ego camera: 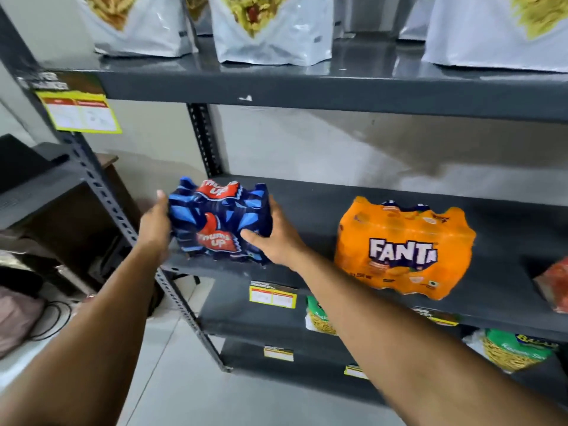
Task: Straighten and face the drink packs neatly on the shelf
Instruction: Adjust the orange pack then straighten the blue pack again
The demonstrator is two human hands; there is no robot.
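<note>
Blue pack: a shrink-wrapped Thums Up drink pack [219,221], dark blue film with lighter blue shards and two red logo patches, one on top and one on the front face.
Position: at the left end of the middle shelf [384,207], its base at the shelf's front edge, close to the perforated grey upright [101,192].
Facing: the front logo faces out of the shelf toward the camera, turned a little to the left; the pack looks tilted, with its top leaning back. Its long axis runs roughly across the shelf, left to right.
Left hand [155,224]: pressed flat against the pack's left side, thumb pointing up.
Right hand [275,238]: wrapped around the pack's right side, thumb across the lower front face, fingers behind.
Grip: both hands clasp the blue pack between them.
Orange pack: a Fanta drink pack [404,249] stands well apart to the right on the same shelf, white lettering facing front, long axis along the shelf, nobody touching it.
Drink packs counted: two in full view, one blue and one orange.
Right edge: a red-wrapped item [554,282], cut off by the frame; cannot tell what it is.
Shelf above: four large silver snack pouches [270,32] in front, more partly hidden behind.
Shelves below: green and yellow snack bags [513,350], two visible.
Shelf tags: yellow price labels [273,296] along the front edges.
</note>
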